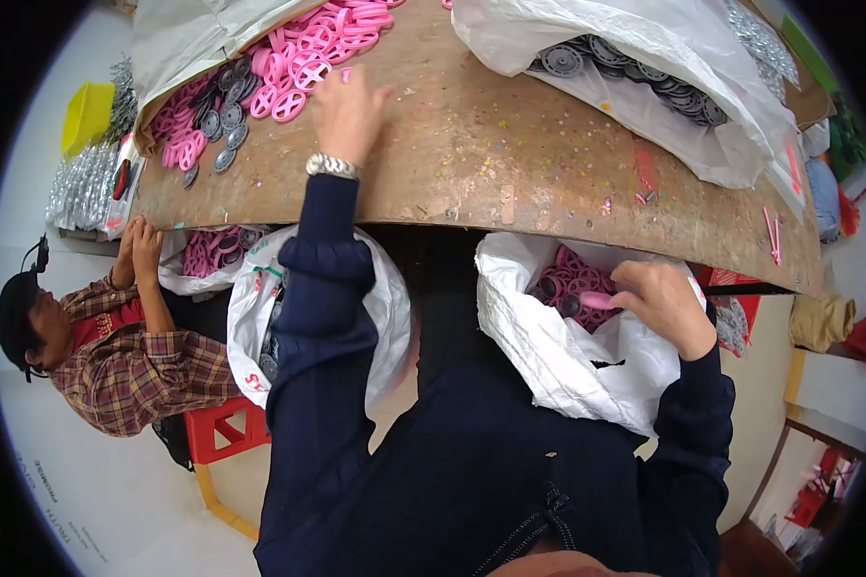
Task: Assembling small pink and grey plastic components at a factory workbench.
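My left hand reaches over the table to the near edge of a heap of pink spoked plastic wheels. Its thumb stands apart and the fingertips touch the wheels; I see nothing held in it. Dark grey plastic discs lie against the heap's left side. At the right, my right hand pinches a pink plastic wheel, seen nearly edge-on, over a white woven sack. Pink wheels with a few grey discs fill that sack.
Another white sack hangs below my left arm, with grey discs inside. A white bag of grey discs lies on the wooden table at the far right. At the left, a person in a plaid shirt sits by a red stool.
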Tool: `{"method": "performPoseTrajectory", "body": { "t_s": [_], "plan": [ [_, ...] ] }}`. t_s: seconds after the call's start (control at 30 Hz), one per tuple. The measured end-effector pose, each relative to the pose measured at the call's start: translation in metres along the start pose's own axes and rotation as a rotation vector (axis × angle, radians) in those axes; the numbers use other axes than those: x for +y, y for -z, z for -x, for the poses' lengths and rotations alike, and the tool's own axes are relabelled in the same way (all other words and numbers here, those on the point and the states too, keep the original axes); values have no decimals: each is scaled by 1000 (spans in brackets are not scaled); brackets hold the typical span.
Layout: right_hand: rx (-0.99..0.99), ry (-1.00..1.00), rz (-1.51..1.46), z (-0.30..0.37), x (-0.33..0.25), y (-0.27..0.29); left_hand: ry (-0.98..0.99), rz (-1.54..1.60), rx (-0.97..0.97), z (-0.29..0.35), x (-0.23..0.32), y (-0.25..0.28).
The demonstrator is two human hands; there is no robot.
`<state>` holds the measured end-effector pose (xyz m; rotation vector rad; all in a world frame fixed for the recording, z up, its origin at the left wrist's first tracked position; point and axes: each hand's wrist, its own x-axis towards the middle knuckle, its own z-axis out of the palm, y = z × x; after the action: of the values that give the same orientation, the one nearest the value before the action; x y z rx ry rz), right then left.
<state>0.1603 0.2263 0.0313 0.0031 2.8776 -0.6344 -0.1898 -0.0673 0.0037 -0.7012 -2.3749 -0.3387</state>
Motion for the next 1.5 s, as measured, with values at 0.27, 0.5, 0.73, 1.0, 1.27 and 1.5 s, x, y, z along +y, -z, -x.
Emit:
{"method": "performPoseTrajectory", "body": {
  "t_s": [0.27, 0.5, 0.73, 1.0, 1.27, 1.5],
  "plan": [
    [104, 56, -184, -32, -30, 33, 162, -269, -259, -22, -45, -33],
    [400, 124, -303, -101, -12, 50, 54, -242, -128, -19, -53, -44],
    [726, 26, -123, -195, 31, 50, 0, -94, -69, -19, -57, -39],
    [772, -206, 14, -251, 36, 46, -109, 3, 32, -4, -26, -22],
    [816, -175, -312, -269, 51, 40, -138, -31, -48, -2, -57, -41],
    [853, 12, -635, -213, 35, 33, 545, 1123, -320, 4, 16, 14]
  ]
}}
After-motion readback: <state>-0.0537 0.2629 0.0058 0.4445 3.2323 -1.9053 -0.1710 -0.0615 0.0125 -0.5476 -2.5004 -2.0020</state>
